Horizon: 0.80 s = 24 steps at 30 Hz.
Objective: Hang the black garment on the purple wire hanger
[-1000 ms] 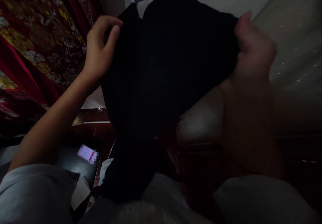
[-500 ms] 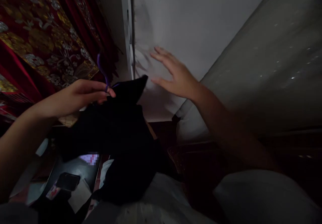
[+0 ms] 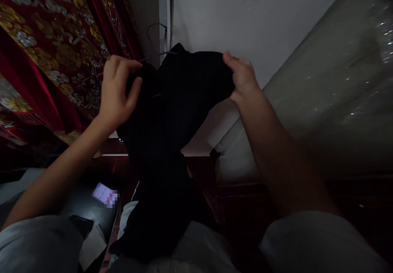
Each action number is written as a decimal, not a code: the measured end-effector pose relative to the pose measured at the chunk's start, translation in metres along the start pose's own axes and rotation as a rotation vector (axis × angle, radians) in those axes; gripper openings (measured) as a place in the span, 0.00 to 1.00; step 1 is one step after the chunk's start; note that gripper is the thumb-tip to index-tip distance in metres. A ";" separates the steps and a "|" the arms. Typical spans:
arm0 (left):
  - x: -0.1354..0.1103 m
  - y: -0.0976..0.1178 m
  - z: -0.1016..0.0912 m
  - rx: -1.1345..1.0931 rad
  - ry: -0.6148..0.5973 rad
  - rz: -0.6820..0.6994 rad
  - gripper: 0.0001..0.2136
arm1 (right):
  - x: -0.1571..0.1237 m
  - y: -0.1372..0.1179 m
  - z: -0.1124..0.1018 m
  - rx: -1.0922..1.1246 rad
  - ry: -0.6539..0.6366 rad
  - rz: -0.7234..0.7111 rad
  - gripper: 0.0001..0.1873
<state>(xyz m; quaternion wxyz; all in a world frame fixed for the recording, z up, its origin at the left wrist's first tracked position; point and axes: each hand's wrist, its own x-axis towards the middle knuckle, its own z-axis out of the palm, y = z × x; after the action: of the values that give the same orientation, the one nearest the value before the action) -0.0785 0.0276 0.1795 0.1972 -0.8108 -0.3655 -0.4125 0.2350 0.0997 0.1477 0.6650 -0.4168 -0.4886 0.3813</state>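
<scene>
A black garment [image 3: 190,93] hangs in front of me on a thin purple hanger [image 3: 168,53], its hook rising above the collar. My right hand [image 3: 245,78] grips the garment's right shoulder edge, thumb on top and the other fingers hidden behind the cloth. At the opposite shoulder my left hand [image 3: 116,86] curls round the dark fabric, thumb and fingers on either side of it. The lower part of the garment drapes down towards my lap, and its folds are too dark to make out.
On the left hangs a red curtain [image 3: 58,39] with gold and silver patterns. A lit phone [image 3: 104,194] and a dark phone [image 3: 81,226] lie on a black surface with some paper [image 3: 93,246]. A white wall [image 3: 239,19] stands ahead, with a plastic-wrapped bulk [image 3: 331,97] on the right.
My right hand has gone from open in the air to gripping the garment's right shoulder. My left hand has moved up from the hanger to the left shoulder. The garment is raised and spread.
</scene>
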 end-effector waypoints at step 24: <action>-0.086 0.033 0.112 -0.185 -0.544 -0.231 0.22 | -0.018 0.047 -0.070 0.065 0.102 0.068 0.17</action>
<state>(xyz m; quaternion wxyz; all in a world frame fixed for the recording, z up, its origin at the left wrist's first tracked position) -0.0280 0.0389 0.0440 -0.0306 -0.8591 -0.4555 -0.2314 0.2935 0.0877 0.0859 0.6888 -0.4300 -0.4272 0.3977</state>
